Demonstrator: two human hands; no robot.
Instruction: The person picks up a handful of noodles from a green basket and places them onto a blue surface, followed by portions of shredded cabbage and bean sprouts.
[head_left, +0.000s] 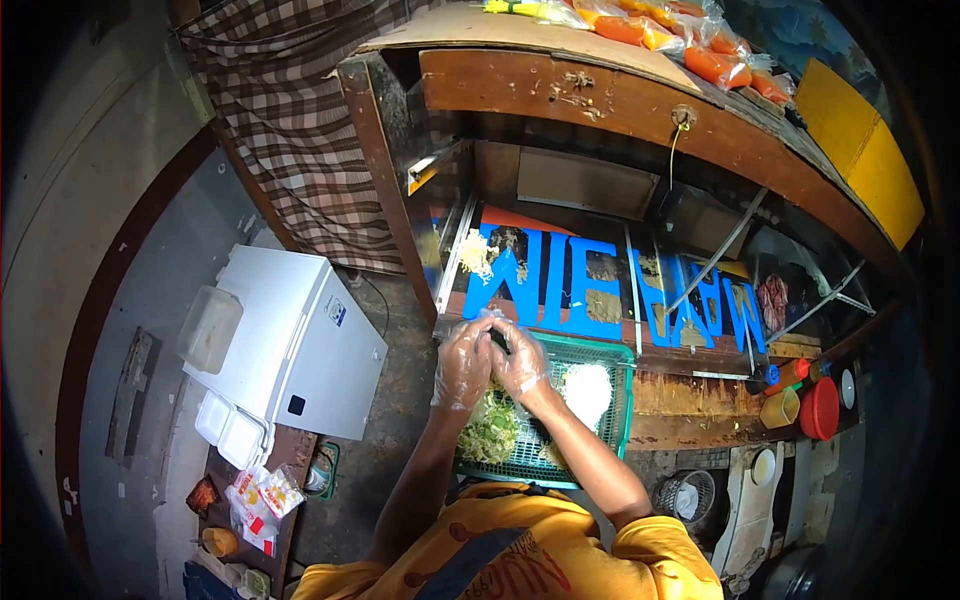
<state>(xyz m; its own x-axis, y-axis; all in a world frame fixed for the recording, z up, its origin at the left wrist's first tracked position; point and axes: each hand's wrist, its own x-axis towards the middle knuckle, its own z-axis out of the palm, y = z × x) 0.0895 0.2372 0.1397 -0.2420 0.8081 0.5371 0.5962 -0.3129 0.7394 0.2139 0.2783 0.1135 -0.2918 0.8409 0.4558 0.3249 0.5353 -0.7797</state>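
Observation:
My left hand (463,366) and my right hand (520,364), both in clear plastic gloves, meet above the far edge of a green plastic basket (628,400). Their fingers are curled and the tips come together; whatever lies between them, if anything, is hidden. Chopped green vegetables (488,432) lie in the basket, below my hands. On its right side sits a bright white heap (587,393), too overexposed to identify. A pale yellow clump that looks like noodles (477,254) is just beyond my hands, by the glass of the stall case.
The wooden stall case (560,85) with blue lettering rises ahead, bagged orange items (718,68) on top. Bottles and a red container (819,409) stand at right. A white chest freezer (320,340) is at left, near a low table with packets (262,500).

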